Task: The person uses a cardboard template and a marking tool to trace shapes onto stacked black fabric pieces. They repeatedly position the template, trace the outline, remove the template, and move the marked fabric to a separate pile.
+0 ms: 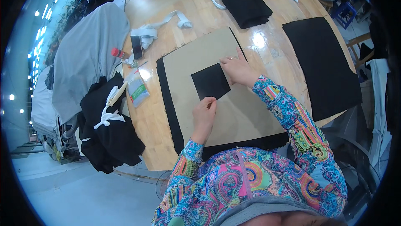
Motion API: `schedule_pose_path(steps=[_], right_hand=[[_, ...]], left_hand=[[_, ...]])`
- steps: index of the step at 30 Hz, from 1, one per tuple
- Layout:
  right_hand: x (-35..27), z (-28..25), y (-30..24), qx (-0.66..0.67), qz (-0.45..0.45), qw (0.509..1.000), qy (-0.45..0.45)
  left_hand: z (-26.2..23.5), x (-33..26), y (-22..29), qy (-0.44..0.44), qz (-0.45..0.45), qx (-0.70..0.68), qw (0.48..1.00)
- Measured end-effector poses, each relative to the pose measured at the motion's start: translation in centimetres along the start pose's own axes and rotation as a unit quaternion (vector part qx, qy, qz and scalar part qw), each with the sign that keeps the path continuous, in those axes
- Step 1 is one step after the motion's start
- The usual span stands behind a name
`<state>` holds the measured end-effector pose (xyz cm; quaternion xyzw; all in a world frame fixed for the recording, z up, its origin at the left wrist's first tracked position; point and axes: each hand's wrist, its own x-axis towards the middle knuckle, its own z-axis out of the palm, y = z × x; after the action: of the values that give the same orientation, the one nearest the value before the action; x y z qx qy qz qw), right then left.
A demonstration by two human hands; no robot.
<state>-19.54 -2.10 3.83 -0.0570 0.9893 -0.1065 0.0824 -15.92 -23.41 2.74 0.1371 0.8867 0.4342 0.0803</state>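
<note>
A tan sheet (pixel 250 117) lies over a larger piece of black fabric (pixel 169 113), whose edges show along the left and near sides. Near the sheet's middle is a black square (pixel 210 82); whether it is an opening or a piece on top I cannot tell. At the square's near corner, my left hand (pixel 203 117) is closed in a pinch, and what is between the fingertips is too small to make out. My right hand (pixel 239 70) rests on the sheet beside the square's right edge, fingers stretched out.
Around the wooden table (pixel 154 142) lie a folded black cloth (pixel 244 0), another black panel (pixel 323 67) at right, and white strips (pixel 156 27). A phone (pixel 137 47), red-capped bottle (pixel 120 53) and plastic packet (pixel 137 88) sit left. Black garments (pixel 110 130) hang over the left edge.
</note>
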Motion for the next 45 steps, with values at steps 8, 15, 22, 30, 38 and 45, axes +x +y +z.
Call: schedule_pose_path(steps=[8, 15, 22, 30, 38, 45], right_hand=[[0.1, 1.0, 0.5, 0.007, -0.018, 0.998, 0.052], [-0.2, 0.9, 0.7, 0.013, -0.022, 0.999, 0.048], [-0.3, 0.9, 0.6, 0.018, -0.025, 0.998, 0.051], [-0.5, 1.2, 1.0, 0.024, -0.031, 0.997, 0.063], [-0.4, 1.1, 1.0, 0.033, -0.031, 0.997, 0.059], [-0.2, 1.2, 1.0, 0.026, -0.029, 0.997, 0.065]], left_hand=[[-0.4, -0.1, 0.3, -0.021, -0.015, 0.008, 1.0], [0.7, 4.1, 0.3, 0.011, 0.028, -0.123, 0.992], [5.1, 11.4, 0.3, 0.044, 0.045, -0.098, 0.993], [5.8, 11.9, 0.4, 0.059, 0.066, -0.044, 0.995], [5.4, 11.7, 1.2, 0.05, 0.058, -0.008, 0.997], [4.7, 9.1, 1.5, 0.02, 0.094, 0.01, 0.995]])
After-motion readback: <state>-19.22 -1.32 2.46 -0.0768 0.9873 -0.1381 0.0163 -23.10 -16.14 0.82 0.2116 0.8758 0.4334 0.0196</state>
